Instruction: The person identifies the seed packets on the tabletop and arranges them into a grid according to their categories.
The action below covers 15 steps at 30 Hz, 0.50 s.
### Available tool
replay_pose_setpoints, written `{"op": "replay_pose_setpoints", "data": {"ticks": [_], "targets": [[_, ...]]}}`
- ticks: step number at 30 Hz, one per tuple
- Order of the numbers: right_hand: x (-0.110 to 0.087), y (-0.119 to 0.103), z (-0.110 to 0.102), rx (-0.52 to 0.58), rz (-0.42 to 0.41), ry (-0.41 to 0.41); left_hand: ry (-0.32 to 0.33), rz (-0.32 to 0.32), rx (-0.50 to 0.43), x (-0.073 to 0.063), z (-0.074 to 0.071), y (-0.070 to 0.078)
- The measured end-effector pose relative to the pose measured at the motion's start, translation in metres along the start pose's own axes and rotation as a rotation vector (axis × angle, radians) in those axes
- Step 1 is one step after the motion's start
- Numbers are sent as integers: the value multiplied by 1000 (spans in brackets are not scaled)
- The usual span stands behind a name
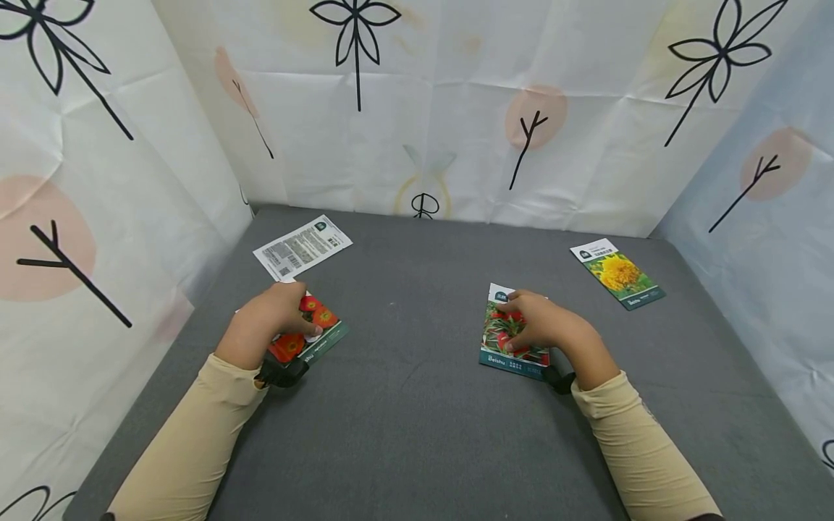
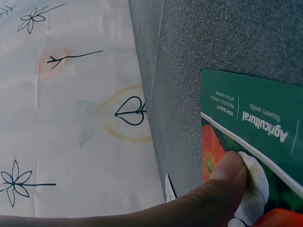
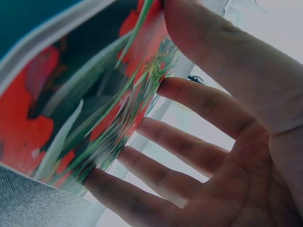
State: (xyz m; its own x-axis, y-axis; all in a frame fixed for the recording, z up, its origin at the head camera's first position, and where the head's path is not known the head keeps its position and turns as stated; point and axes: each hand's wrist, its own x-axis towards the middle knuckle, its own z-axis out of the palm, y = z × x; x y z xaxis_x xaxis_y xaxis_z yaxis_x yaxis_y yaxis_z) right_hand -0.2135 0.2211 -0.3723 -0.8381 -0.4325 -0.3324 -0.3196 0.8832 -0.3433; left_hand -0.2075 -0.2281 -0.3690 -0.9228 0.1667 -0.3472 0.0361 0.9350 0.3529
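Observation:
On the left of the head view, my left hand point(image 1: 268, 322) grips a seed packet point(image 1: 331, 324) with red-orange flowers and a green bottom band. In the left wrist view its thumb point(image 2: 226, 172) presses the printed front; the other fingers are hidden there. Right of the middle, my right hand point(image 1: 550, 325) holds another seed packet point(image 1: 493, 340), with red flowers, narrow green leaves and a blue-green band. The right wrist view shows this packet bowed between the thumb point(image 3: 208, 42) and the spread fingertips along its edge.
Beyond my left hand a white packet point(image 1: 302, 247) lies with its text and barcode side up. A seed packet with a yellow flower point(image 1: 619, 273) lies at the back right. The grey table point(image 1: 404, 405) is bordered by patterned white cloth walls point(image 1: 456, 72) at the back and sides.

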Motion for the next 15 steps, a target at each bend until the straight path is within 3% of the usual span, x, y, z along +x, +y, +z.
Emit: {"op": "replay_pose_setpoints", "data": {"ticks": [15], "targets": [[2,-2,1,11,-3,-2,-11,-11,8,-1,-1,1]]}}
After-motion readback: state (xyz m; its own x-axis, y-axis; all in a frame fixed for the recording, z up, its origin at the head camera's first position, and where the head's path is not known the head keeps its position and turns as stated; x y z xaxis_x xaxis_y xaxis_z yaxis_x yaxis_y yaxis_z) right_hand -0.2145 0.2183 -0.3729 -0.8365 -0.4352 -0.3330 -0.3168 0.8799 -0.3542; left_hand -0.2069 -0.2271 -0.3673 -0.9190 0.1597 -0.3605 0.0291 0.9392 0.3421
